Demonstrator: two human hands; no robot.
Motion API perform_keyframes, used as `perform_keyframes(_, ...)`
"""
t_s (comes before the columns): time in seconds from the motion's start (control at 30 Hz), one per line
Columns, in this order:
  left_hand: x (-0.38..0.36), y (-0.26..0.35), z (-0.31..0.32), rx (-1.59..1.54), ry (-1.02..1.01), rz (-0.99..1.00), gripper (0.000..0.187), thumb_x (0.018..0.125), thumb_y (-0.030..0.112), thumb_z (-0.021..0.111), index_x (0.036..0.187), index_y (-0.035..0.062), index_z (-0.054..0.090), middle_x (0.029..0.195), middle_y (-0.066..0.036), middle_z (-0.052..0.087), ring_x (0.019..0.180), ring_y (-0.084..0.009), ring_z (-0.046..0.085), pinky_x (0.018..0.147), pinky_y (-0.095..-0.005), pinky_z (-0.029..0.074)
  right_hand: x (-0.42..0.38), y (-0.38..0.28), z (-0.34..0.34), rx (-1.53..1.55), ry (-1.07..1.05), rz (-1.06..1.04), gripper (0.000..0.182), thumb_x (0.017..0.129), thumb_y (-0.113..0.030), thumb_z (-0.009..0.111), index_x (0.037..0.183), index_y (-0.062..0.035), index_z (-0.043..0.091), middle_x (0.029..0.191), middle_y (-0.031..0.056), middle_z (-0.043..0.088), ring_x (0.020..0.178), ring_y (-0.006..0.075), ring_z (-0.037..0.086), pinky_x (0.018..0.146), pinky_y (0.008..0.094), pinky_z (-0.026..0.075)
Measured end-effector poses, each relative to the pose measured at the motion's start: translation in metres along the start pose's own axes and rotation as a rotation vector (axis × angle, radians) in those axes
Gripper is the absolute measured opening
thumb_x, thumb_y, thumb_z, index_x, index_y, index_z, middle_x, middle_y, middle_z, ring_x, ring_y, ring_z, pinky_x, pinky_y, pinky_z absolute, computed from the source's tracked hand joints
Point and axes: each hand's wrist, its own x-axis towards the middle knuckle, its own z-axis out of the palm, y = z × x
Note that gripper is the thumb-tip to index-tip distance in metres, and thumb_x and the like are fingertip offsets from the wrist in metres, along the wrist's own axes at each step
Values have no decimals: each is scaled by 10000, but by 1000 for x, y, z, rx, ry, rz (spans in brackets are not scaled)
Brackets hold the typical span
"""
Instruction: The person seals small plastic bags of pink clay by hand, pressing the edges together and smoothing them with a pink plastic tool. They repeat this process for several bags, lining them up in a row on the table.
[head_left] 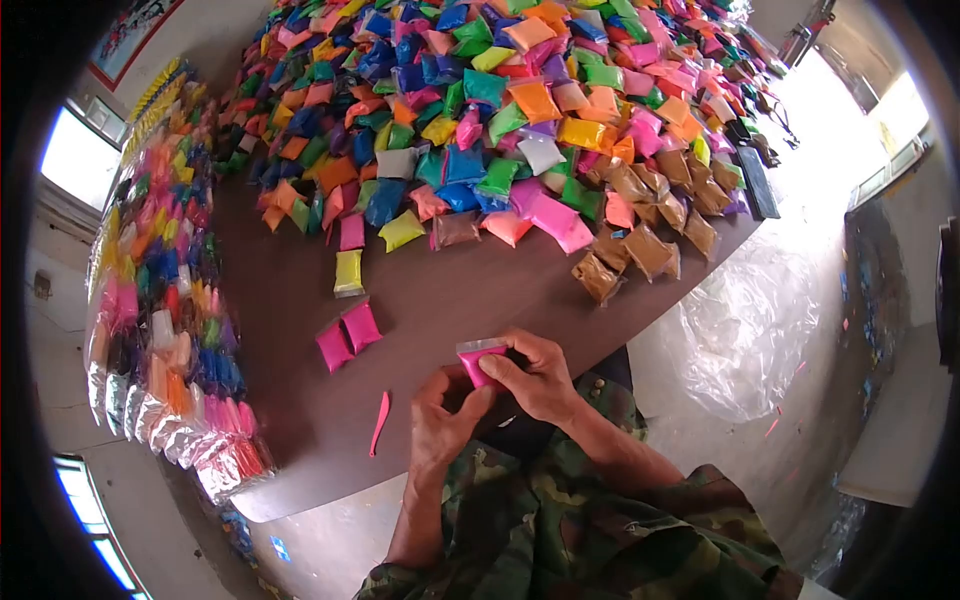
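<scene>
Above the near edge of the table, a small clear packet of bright pink clay-like material (481,363) is between my hands, its transparent strip uppermost. My right hand (537,378) is closed on it, with the thumb pressed across its front. Curled at the packet's lower left side is my left hand (446,412), also closed on it, some of its fingertips hidden. Two magenta packets (348,336) lie side by side to the left. A slim pink plastic modelling tool (380,424) rests left of my left hand.
A big heap of coloured packets (480,120) covers the far side of the brown table (440,285). Brown packets (650,250) sit at its right edge. Bundled plastic-wrapped packs (170,340) line the left edge. A clear plastic bag (745,330) is on the floor at right.
</scene>
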Motion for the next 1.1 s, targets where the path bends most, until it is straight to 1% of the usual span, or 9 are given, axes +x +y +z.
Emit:
perform_keyframes(0.13,-1,-13,-3,-23,8,2,212,946,81,797,1122,-19,734,958,-59,775,852,-101,680,774,-289,554,4,-10,2,-64,-45,-42,210,1010,-173,745,1137,-5,739,930,46,690,875,107,637,783,299,526)
perform_keyframes(0.33,-1,-32,-10,-102,70,28,200,937,52,807,1111,-5,726,923,-31,764,833,-93,674,759,-269,539,4,-10,0,-43,-157,14,284,994,-187,772,1219,-20,726,976,50,718,910,94,631,808,289,534)
perform_keyframes(0.4,0,-29,-7,0,62,46,207,936,52,813,1115,-6,727,925,-28,761,830,-93,675,762,-267,544,3,-16,-2,-20,-145,72,272,997,-187,777,1203,-15,731,976,37,719,916,83,624,803,288,533)
perform_keyframes(0.5,1,-9,-6,-77,0,-60,233,937,72,823,1129,-18,727,938,-34,763,843,-100,685,784,-272,556,2,-11,-4,19,-106,96,258,1000,-185,784,1179,-5,736,975,19,717,919,71,619,795,282,530)
perform_keyframes(0.6,-1,-4,-5,-115,-28,26,276,948,129,844,1136,-33,724,953,-47,769,863,-108,697,806,-275,564,2,-9,-5,25,-66,72,247,1000,-183,789,1159,-1,739,964,6,712,905,62,616,775,276,525)
perform_keyframes(0.7,-3,-8,-8,-171,-14,-48,275,968,165,840,1126,-27,723,965,-51,775,891,-108,701,811,-273,560,3,-16,-2,40,-89,110,247,998,-190,797,1147,-2,738,941,1,706,872,58,608,748,273,520)
perform_keyframes(0.8,-4,-24,-10,-204,-5,35,249,990,175,821,1103,-24,724,963,-52,776,888,-105,698,801,-275,558,2,-13,-3,-13,-144,94,245,1004,-202,791,1132,0,734,923,1,703,850,54,603,725,274,516)
perform_keyframes(1.0,-5,-29,-6,-29,97,159,202,995,147,804,1072,-24,728,948,-64,776,886,-106,698,783,-268,548,5,-17,-4,-8,-183,110,220,1029,-206,753,1111,-4,725,911,3,697,827,56,588,708,273,506)
perform_keyframes(1.1,-9,-11,-5,-64,50,20,220,986,159,815,1084,-20,732,936,-48,762,885,-100,687,786,-265,540,4,-13,-3,3,-131,40,206,1036,-203,743,1107,-10,726,899,8,689,820,60,582,708,273,502)
